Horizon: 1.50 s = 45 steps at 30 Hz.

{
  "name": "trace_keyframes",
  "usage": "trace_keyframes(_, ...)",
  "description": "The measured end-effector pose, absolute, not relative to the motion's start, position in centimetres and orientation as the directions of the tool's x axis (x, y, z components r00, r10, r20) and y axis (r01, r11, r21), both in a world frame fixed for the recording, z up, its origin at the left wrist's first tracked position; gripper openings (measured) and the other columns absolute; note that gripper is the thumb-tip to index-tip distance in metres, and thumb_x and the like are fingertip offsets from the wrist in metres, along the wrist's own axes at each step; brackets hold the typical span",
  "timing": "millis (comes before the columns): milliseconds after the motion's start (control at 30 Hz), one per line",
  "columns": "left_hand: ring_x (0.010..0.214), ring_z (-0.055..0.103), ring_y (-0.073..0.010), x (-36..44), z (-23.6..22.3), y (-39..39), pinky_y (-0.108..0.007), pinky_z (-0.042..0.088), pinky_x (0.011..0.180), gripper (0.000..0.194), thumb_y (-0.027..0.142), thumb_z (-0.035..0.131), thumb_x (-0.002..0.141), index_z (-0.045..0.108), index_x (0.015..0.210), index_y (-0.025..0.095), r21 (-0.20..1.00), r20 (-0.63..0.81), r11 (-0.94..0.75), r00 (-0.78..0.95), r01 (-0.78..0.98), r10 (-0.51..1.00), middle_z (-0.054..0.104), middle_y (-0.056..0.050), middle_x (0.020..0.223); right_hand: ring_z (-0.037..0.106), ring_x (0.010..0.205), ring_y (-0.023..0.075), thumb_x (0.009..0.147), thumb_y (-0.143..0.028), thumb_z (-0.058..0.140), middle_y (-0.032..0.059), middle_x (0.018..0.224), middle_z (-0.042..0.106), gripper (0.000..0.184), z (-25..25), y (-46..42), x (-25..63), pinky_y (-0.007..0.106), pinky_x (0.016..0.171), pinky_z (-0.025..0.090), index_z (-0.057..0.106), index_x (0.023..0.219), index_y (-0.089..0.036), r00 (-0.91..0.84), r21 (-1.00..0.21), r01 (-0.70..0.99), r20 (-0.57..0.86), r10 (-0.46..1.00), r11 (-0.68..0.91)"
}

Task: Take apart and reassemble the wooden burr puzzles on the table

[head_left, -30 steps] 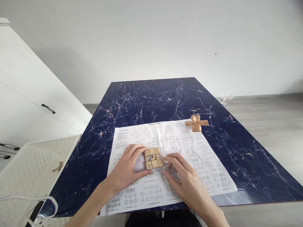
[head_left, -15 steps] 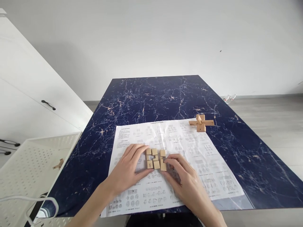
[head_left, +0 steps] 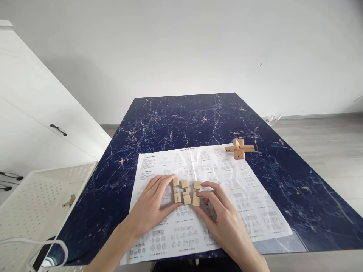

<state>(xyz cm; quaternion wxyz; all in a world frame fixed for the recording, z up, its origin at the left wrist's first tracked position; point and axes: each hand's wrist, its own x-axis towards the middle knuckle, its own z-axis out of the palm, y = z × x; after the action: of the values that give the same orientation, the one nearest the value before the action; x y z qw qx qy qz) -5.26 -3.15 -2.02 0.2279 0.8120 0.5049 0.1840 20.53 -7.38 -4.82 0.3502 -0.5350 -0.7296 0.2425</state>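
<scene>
Three notched wooden puzzle pieces stand side by side on a printed instruction sheet (head_left: pixel 211 162). My left hand (head_left: pixel 150 200) has thumb and fingertips at the two ends of the left puzzle piece (head_left: pixel 177 198), which bears a dark mark. Between my hands, the middle puzzle piece (head_left: pixel 187 199) stands with no finger on it and narrow gaps on both sides. The right puzzle piece (head_left: pixel 196 200) is pinched by my right hand (head_left: pixel 221 211), thumb at the near end and fingers along its right side and far end.
An assembled wooden cross-shaped puzzle (head_left: pixel 239 149) sits at the sheet's far right corner, on the dark blue marbled table (head_left: pixel 181 117). Left of the table, a white perforated surface (head_left: pixel 36 204) holds another small wooden piece (head_left: pixel 69 201) and a white cable (head_left: pixel 34 240).
The left piece has shifted left with my left hand, widening its gap from the middle piece. The right piece is turned slightly. The whole view has tilted a little.
</scene>
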Motion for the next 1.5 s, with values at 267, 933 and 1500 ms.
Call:
trace_keyframes(267,0.142,0.062,-0.0329,-5.5,-1.7,-3.0,-0.055,0.056,0.118,0.066,0.054,0.076,0.100,0.047,0.157,0.040,0.580,0.131,-0.386,0.386,0.717,0.913,0.063,-0.005,0.152,0.075,0.102,0.0257,0.113,-0.046,0.055,0.0126,0.146,0.057,0.036,-4.6,-7.8,20.6,0.045,0.086,0.069,0.051,0.146,-0.033,-0.162,-0.753,0.596,0.226,0.961,0.277)
trace_keyframes(933,0.142,0.063,-0.0298,-5.3,-2.0,-3.2,-0.052,0.058,0.115,0.062,0.045,0.067,0.107,0.041,0.163,0.040,0.522,0.264,-0.520,0.452,0.676,0.852,0.065,-0.006,0.153,0.061,0.131,0.0368,0.103,-0.019,0.069,0.0163,0.147,0.054,0.028,-3.1,-6.6,19.6,0.050,0.094,0.067,0.072,0.129,-0.028,-0.300,-0.567,0.685,0.353,0.886,0.458)
trace_keyframes(1500,0.143,0.062,-0.0296,-5.2,-1.8,-3.8,-0.051,0.056,0.121,0.060,0.039,0.072,0.105,0.046,0.159,0.042,0.587,0.330,-0.507,0.386,0.631,0.862,0.061,-0.006,0.155,0.057,0.150,0.0378,0.100,-0.048,0.078,0.0121,0.154,0.067,0.024,-1.8,-7.8,21.2,0.057,0.112,0.061,0.073,0.114,-0.030,-0.223,-0.993,-0.047,0.114,0.968,0.106)
